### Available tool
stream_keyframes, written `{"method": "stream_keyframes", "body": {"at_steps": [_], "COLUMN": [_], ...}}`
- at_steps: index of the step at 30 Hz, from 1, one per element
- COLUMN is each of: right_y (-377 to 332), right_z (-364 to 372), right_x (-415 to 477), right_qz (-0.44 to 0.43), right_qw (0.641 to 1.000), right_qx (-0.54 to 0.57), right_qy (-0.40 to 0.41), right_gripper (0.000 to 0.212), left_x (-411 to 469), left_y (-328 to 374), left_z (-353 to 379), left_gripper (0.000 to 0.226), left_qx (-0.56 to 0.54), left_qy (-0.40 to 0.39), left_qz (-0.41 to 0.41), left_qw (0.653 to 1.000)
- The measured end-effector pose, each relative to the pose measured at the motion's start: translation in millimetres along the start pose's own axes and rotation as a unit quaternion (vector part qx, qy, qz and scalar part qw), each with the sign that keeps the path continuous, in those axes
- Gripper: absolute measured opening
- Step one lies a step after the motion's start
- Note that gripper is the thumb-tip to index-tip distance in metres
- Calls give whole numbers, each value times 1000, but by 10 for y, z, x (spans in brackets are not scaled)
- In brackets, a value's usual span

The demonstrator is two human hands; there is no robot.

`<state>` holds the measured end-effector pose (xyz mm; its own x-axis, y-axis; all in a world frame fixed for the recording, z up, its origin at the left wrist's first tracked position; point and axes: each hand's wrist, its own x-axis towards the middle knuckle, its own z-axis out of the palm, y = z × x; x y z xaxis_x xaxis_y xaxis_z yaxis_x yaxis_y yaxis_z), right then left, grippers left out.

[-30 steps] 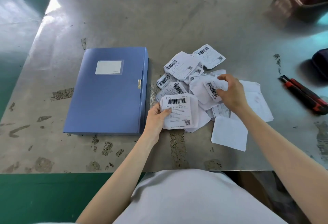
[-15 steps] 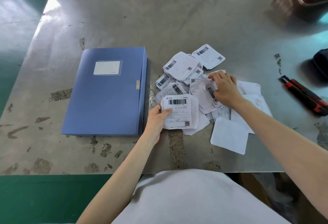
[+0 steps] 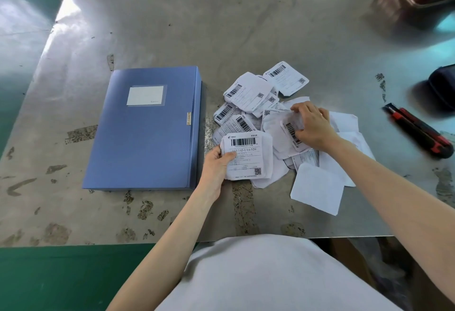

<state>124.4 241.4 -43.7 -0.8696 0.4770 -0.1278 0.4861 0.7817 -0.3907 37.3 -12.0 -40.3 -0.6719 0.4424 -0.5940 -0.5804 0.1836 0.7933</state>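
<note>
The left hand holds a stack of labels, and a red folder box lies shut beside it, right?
No. The head view shows the folder box is blue, not red. The left hand does hold a stack of labels, and the box lies shut beside it.

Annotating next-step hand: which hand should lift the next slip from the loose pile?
Right. The right hand lies on the loose pile, fingers curled on a barcode slip. The left hand is occupied, gripping the gathered stack at the pile's near edge.
</note>
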Motion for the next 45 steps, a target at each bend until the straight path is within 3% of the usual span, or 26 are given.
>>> {"method": "stream_keyframes", "body": {"at_steps": [8, 16, 21, 26, 29, 31, 38, 45], "right_y": [49, 33, -82, -249, -381, -450, -736, -929], "right_z": [-54, -203, -353, -435, -358, -278, 85, 275], "right_x": [-61, 5, 73, 52, -21, -88, -357, -475], "right_qz": [-7, 55, 85, 149, 189, 204, 193, 257], "right_qw": [999, 992, 974, 906, 839, 817, 866, 834], "right_qx": [-18, 93, 160, 366, 496, 532, 450, 476], "right_qy": [49, 65, 136, 154, 117, 89, 100, 111], "right_gripper": [48, 19, 11, 4, 20, 25, 28, 23], "left_x": [-7, -5, 2, 3, 1, -5, -24, -46], "left_y": [-5, -20, -24, -20, -20, -21, -52, -99], "left_z": [-29, -15, -25, -18, 4, 21, 98, 94], "left_gripper": [18, 17, 18, 19, 19, 19, 20, 23], "left_qx": [1, 3, -2, -12, -15, -18, -36, -49], "left_qy": [8, 12, 15, 14, 16, 17, 17, 9], "left_qz": [7, 1, 5, 10, 14, 16, 26, 36], "left_qw": [1000, 1000, 1000, 1000, 1000, 1000, 999, 998]}}
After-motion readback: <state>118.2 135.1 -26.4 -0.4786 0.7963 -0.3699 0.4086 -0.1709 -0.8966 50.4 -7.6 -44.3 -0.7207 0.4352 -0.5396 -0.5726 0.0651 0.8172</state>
